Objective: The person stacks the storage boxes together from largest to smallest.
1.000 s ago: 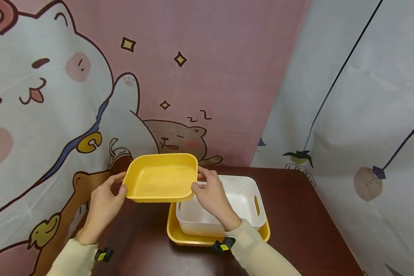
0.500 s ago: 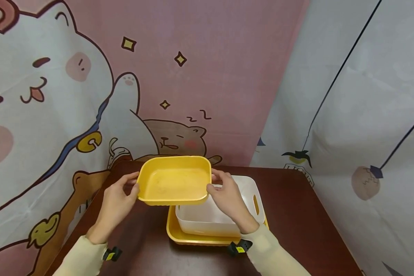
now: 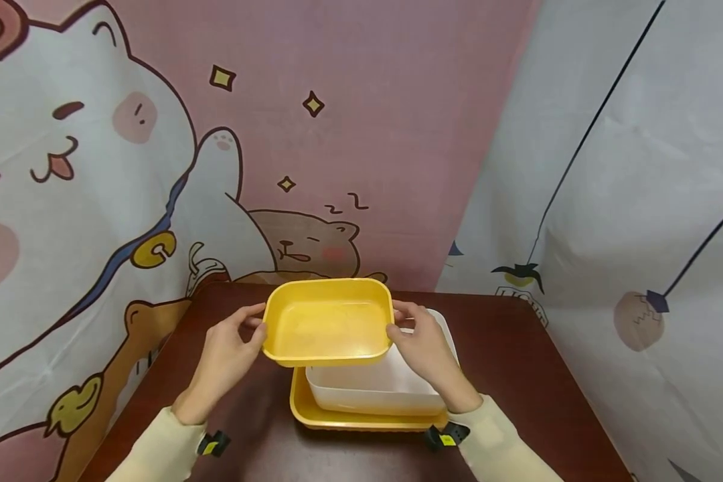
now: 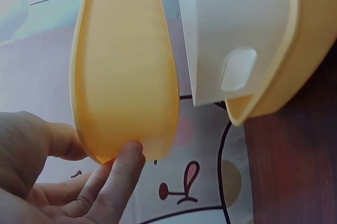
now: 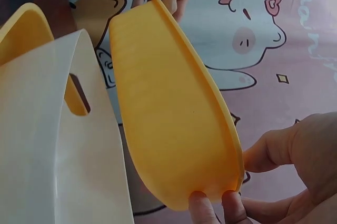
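Note:
A shallow yellow plastic tray (image 3: 328, 328) with rounded corners is held up between both hands. My left hand (image 3: 229, 351) pinches its left end, thumb on the near side and fingers beneath, as the left wrist view also shows on the tray (image 4: 126, 66). The right hand (image 3: 424, 348) grips the opposite end the same way; in the right wrist view its fingertips (image 5: 201, 205) press the underside. Below and behind hangs no gap I can measure to the white bin (image 3: 373, 395), which sits inside a larger yellow tray (image 3: 337, 420). The held tray hides part of the bin.
The nested bin and larger tray stand on a dark reddish-brown table (image 3: 518, 375). A pink cartoon cloth (image 3: 367, 134) hangs behind the table, and a pale cloth (image 3: 657, 167) hangs on the right.
Both hands have carried the small yellow tray rightward and slightly downward, so it covers more of the white bin. The bin and larger tray have not moved.

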`<state>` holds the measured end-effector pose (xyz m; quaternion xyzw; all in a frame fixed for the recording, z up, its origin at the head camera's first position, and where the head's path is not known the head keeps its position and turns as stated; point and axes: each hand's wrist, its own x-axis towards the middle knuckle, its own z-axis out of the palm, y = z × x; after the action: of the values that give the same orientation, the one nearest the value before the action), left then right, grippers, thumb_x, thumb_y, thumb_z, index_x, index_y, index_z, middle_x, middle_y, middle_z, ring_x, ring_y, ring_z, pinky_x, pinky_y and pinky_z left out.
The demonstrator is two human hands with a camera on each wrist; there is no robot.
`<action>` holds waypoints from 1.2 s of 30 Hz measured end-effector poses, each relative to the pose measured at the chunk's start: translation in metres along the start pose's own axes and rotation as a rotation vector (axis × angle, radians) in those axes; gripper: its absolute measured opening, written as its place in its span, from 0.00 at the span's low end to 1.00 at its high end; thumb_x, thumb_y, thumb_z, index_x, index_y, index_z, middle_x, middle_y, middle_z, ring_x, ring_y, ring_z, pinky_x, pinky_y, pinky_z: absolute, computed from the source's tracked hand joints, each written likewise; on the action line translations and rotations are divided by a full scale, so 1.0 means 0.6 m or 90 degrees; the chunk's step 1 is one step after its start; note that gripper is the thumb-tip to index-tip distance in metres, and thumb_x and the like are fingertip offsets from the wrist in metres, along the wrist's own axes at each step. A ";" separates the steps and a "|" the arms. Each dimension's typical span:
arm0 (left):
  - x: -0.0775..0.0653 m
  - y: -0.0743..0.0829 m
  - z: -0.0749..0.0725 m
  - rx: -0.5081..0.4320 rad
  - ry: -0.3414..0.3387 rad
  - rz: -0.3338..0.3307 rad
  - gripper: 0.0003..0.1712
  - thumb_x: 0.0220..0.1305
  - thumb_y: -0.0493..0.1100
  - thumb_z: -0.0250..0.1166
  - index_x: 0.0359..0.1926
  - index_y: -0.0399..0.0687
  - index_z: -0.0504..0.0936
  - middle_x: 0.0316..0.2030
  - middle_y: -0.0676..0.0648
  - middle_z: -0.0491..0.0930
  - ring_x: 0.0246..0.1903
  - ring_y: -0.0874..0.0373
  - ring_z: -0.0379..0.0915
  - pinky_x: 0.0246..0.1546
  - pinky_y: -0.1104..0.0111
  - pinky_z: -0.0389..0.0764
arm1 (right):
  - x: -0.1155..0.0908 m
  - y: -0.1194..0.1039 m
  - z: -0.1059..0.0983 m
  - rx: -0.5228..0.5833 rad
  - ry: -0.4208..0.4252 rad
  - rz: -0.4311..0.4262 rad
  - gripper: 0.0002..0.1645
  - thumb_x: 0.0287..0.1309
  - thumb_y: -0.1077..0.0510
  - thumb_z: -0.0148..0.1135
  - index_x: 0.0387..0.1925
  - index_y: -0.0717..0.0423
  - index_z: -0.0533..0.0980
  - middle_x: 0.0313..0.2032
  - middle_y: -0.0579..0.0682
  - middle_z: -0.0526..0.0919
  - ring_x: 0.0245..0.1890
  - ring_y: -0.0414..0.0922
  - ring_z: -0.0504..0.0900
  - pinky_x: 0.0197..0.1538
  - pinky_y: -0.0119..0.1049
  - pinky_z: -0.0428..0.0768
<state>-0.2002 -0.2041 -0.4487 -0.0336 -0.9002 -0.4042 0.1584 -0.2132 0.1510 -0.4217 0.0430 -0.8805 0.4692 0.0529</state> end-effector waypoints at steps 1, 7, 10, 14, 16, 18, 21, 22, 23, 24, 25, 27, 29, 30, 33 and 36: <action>0.001 0.002 0.003 -0.002 -0.004 0.000 0.25 0.80 0.37 0.73 0.74 0.41 0.87 0.49 0.39 0.94 0.14 0.62 0.59 0.19 0.71 0.69 | -0.002 0.001 -0.005 0.000 -0.003 0.005 0.31 0.78 0.60 0.70 0.77 0.59 0.80 0.59 0.59 0.87 0.65 0.59 0.88 0.65 0.56 0.95; 0.005 0.016 0.017 -0.016 -0.023 0.006 0.25 0.80 0.37 0.73 0.74 0.40 0.87 0.47 0.40 0.94 0.13 0.61 0.60 0.19 0.72 0.70 | -0.009 0.012 -0.028 0.009 -0.016 0.027 0.30 0.81 0.56 0.69 0.79 0.57 0.80 0.62 0.58 0.86 0.67 0.59 0.86 0.68 0.57 0.93; 0.008 0.023 0.024 -0.012 -0.032 0.003 0.26 0.80 0.38 0.73 0.74 0.40 0.86 0.46 0.40 0.94 0.13 0.61 0.61 0.19 0.72 0.70 | -0.010 0.019 -0.035 0.007 -0.019 0.029 0.31 0.81 0.56 0.69 0.79 0.57 0.79 0.62 0.59 0.86 0.67 0.59 0.86 0.69 0.57 0.93; 0.013 0.031 0.034 -0.014 -0.045 0.002 0.27 0.79 0.38 0.74 0.75 0.40 0.86 0.46 0.40 0.94 0.15 0.61 0.62 0.19 0.73 0.70 | -0.009 0.029 -0.047 -0.003 -0.020 0.031 0.31 0.81 0.56 0.69 0.79 0.58 0.79 0.63 0.60 0.87 0.67 0.60 0.86 0.69 0.59 0.92; 0.015 0.035 0.039 -0.019 -0.051 0.003 0.27 0.79 0.37 0.74 0.74 0.39 0.86 0.46 0.40 0.94 0.15 0.61 0.61 0.19 0.73 0.70 | -0.008 0.033 -0.054 -0.010 -0.020 0.030 0.30 0.81 0.56 0.69 0.79 0.58 0.79 0.64 0.60 0.87 0.67 0.60 0.86 0.70 0.59 0.92; 0.016 0.038 0.043 -0.021 -0.057 0.004 0.27 0.79 0.37 0.74 0.75 0.39 0.86 0.46 0.40 0.94 0.14 0.61 0.61 0.19 0.73 0.70 | -0.007 0.037 -0.060 -0.014 -0.021 0.030 0.30 0.82 0.56 0.69 0.78 0.59 0.80 0.64 0.60 0.87 0.67 0.61 0.86 0.70 0.59 0.92; 0.018 0.043 0.049 -0.023 -0.062 0.000 0.27 0.79 0.38 0.74 0.75 0.40 0.86 0.46 0.41 0.94 0.14 0.61 0.62 0.19 0.74 0.70 | -0.005 0.042 -0.068 -0.021 -0.023 0.033 0.29 0.82 0.56 0.68 0.78 0.59 0.80 0.63 0.61 0.87 0.67 0.61 0.85 0.70 0.59 0.92; 0.018 0.045 0.051 -0.024 -0.064 -0.002 0.27 0.79 0.38 0.74 0.75 0.40 0.86 0.46 0.41 0.94 0.15 0.61 0.63 0.19 0.74 0.70 | -0.005 0.043 -0.071 -0.020 -0.023 0.036 0.29 0.82 0.56 0.68 0.78 0.59 0.80 0.63 0.61 0.87 0.67 0.61 0.85 0.70 0.58 0.92; 0.018 0.046 0.053 -0.025 -0.065 -0.004 0.27 0.79 0.38 0.74 0.75 0.40 0.86 0.46 0.41 0.94 0.15 0.61 0.63 0.20 0.74 0.70 | -0.004 0.045 -0.073 -0.022 -0.024 0.039 0.29 0.83 0.56 0.68 0.78 0.58 0.80 0.63 0.60 0.87 0.67 0.61 0.85 0.71 0.58 0.92; 0.018 0.048 0.055 -0.027 -0.067 -0.005 0.27 0.79 0.38 0.74 0.75 0.40 0.86 0.46 0.41 0.94 0.15 0.61 0.63 0.20 0.74 0.70 | -0.004 0.046 -0.075 -0.023 -0.024 0.043 0.29 0.83 0.56 0.68 0.78 0.58 0.79 0.63 0.60 0.87 0.67 0.61 0.85 0.71 0.58 0.92; 0.018 0.050 0.057 -0.028 -0.068 -0.007 0.27 0.79 0.38 0.74 0.75 0.41 0.86 0.46 0.41 0.93 0.15 0.62 0.63 0.20 0.74 0.70 | -0.004 0.047 -0.076 -0.026 -0.023 0.046 0.29 0.83 0.56 0.67 0.78 0.58 0.79 0.64 0.60 0.87 0.67 0.61 0.85 0.71 0.58 0.92; 0.018 0.053 0.060 -0.030 -0.071 -0.006 0.28 0.79 0.38 0.74 0.76 0.41 0.85 0.46 0.41 0.93 0.16 0.62 0.63 0.20 0.74 0.69 | -0.005 0.049 -0.080 -0.028 -0.022 0.050 0.29 0.84 0.56 0.67 0.78 0.58 0.79 0.64 0.60 0.87 0.67 0.61 0.86 0.70 0.58 0.92; 0.019 0.056 0.063 -0.030 -0.075 -0.006 0.28 0.79 0.38 0.74 0.76 0.41 0.85 0.46 0.41 0.93 0.16 0.62 0.63 0.20 0.74 0.69 | -0.006 0.052 -0.083 -0.029 -0.020 0.056 0.28 0.83 0.56 0.67 0.78 0.58 0.80 0.63 0.60 0.87 0.66 0.60 0.86 0.70 0.58 0.92; 0.019 0.057 0.064 -0.029 -0.077 -0.004 0.28 0.79 0.38 0.74 0.76 0.41 0.85 0.46 0.41 0.93 0.16 0.62 0.63 0.20 0.74 0.69 | -0.007 0.053 -0.085 -0.030 -0.019 0.058 0.28 0.83 0.56 0.67 0.78 0.58 0.80 0.63 0.60 0.87 0.66 0.60 0.87 0.70 0.58 0.92; 0.019 0.060 0.067 -0.028 -0.080 0.002 0.28 0.79 0.37 0.74 0.76 0.41 0.86 0.46 0.41 0.93 0.17 0.61 0.66 0.20 0.74 0.71 | -0.008 0.057 -0.090 -0.029 -0.024 0.061 0.28 0.84 0.55 0.67 0.77 0.59 0.80 0.63 0.61 0.87 0.65 0.61 0.88 0.69 0.58 0.93; 0.020 0.064 0.069 -0.031 -0.085 0.013 0.28 0.79 0.37 0.74 0.75 0.40 0.86 0.45 0.41 0.93 0.21 0.60 0.73 0.23 0.75 0.76 | -0.011 0.061 -0.096 -0.030 -0.030 0.068 0.27 0.84 0.54 0.67 0.77 0.59 0.80 0.65 0.62 0.87 0.65 0.62 0.89 0.70 0.59 0.92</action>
<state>-0.2150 -0.1485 -0.4431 -0.0733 -0.8983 -0.4212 0.1011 -0.2084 0.2195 -0.4205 0.0060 -0.8933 0.4494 0.0080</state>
